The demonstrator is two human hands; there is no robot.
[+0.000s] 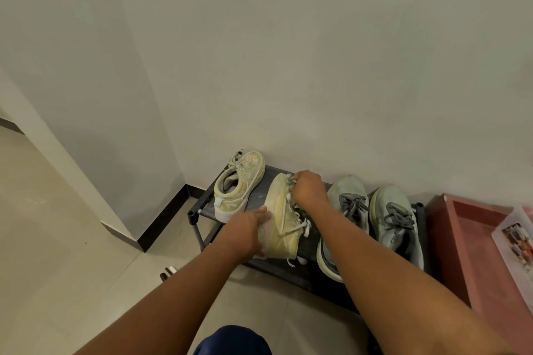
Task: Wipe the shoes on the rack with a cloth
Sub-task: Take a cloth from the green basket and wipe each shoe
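Note:
A dark shoe rack (pixel 291 269) stands against the wall with several shoes on its top shelf. My left hand (pixel 245 232) grips the side of a pale yellow sneaker (pixel 281 220) near its heel. My right hand (pixel 307 189) is curled over the same sneaker's laces near the toe; a bit of light material shows at its fingers, and I cannot tell whether it is a cloth or lace. A second yellow sneaker (pixel 240 181) stands to the left. Two grey sneakers (pixel 350 196) (pixel 396 219) with dark laces sit to the right.
A red wooden tray-like box (pixel 461 228) adjoins the rack on the right, with printed paper (pixel 516 242) in it. A wall corner with dark skirting (pixel 161 219) lies to the left. Small dark objects (pixel 168 271) sit on the tiled floor.

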